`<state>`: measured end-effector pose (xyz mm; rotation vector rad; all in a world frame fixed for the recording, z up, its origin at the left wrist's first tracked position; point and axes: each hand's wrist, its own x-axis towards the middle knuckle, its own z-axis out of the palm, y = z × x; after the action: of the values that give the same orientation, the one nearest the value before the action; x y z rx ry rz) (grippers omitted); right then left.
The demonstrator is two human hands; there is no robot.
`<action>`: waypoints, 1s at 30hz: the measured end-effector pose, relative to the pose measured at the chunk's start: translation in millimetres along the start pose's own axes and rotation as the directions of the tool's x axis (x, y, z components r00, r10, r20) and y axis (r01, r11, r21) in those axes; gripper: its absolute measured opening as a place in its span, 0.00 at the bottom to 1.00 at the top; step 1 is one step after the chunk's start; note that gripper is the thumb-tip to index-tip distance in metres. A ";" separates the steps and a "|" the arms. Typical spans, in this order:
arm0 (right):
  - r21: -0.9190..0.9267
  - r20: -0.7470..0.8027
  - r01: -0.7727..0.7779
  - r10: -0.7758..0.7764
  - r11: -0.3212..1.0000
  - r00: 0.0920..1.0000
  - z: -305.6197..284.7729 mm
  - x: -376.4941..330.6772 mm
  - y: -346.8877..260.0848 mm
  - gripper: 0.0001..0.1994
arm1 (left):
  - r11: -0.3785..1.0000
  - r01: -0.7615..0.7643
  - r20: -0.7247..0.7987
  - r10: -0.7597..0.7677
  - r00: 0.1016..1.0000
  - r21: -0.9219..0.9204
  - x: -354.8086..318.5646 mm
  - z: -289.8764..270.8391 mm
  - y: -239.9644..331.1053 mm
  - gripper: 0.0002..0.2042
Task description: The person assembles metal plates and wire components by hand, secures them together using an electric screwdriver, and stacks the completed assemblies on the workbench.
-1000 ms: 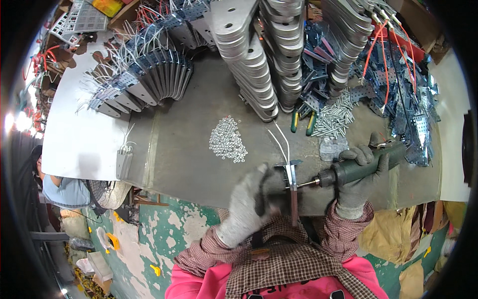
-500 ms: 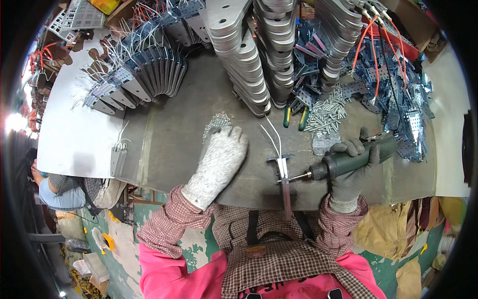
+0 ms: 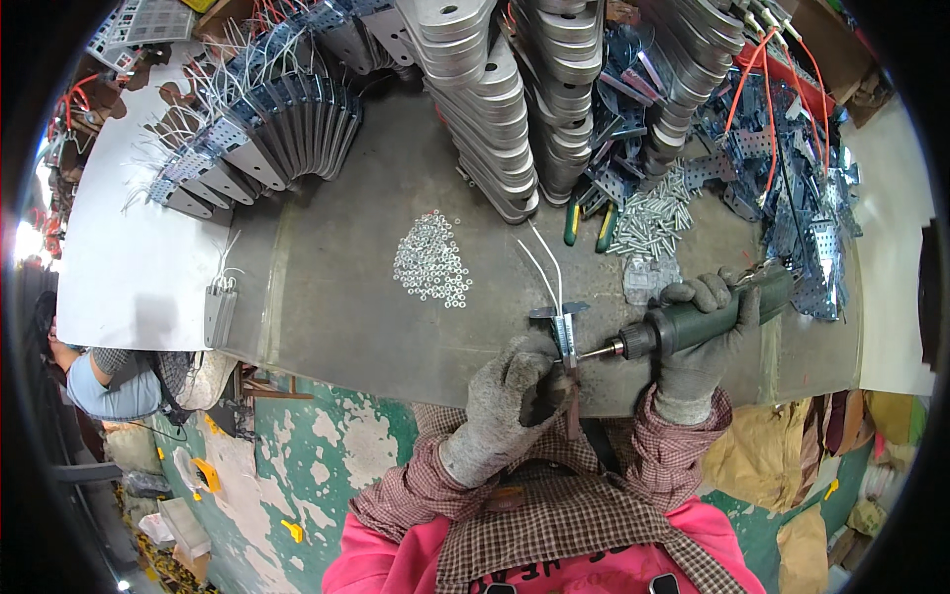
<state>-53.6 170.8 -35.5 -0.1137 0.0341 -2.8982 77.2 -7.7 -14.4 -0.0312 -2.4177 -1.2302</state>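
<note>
My right hand (image 3: 695,366), in a grey glove, grips a dark green power screwdriver (image 3: 708,322) lying sideways. Its bit points left and meets the side of a narrow metal bracket assembly (image 3: 565,335) near the table's front edge. Two white wires (image 3: 547,267) run up from that assembly. On its other side is my gloved left hand (image 3: 503,401), thumb and fingers pinched together close against the metal. Whatever is between those fingertips is too small or hidden to name. A loose spread of small nuts (image 3: 431,262) lies farther back on the table, left of the assembly.
Tall stacks of steel plates (image 3: 485,119) stand at the back. Right of them are green-handled pliers (image 3: 606,230), a heap of screws (image 3: 648,223) and piled blue-grey brackets (image 3: 821,257). Wired assemblies (image 3: 262,148) line the back left. Another person's arm (image 3: 109,361) shows at far left.
My left hand has left the nuts and come right and nearer, to the bracket assembly, uncovering the nuts. My right hand and the power screwdriver have barely moved.
</note>
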 end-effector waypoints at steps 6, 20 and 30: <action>-0.019 -0.018 0.012 -0.012 1.000 1.000 0.6 -0.4 -1.1 0.13 | 0.999 0.024 0.036 -0.022 0.999 -0.040 1.1 -5.7 2.6 0.14; 0.034 -0.043 -0.012 0.014 0.999 0.999 7.5 -0.8 1.0 0.11 | 0.986 0.169 0.292 -0.162 0.943 -0.001 26.3 -34.6 22.3 0.15; 0.050 0.011 0.029 -0.029 0.998 1.000 3.0 -2.6 1.3 0.13 | 0.995 0.087 0.228 -0.097 0.969 0.057 24.2 -25.1 23.0 0.13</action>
<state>-50.5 170.1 -32.7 -0.1229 -0.0420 -2.9248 69.0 -17.3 25.4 -0.0512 -2.6741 -1.2724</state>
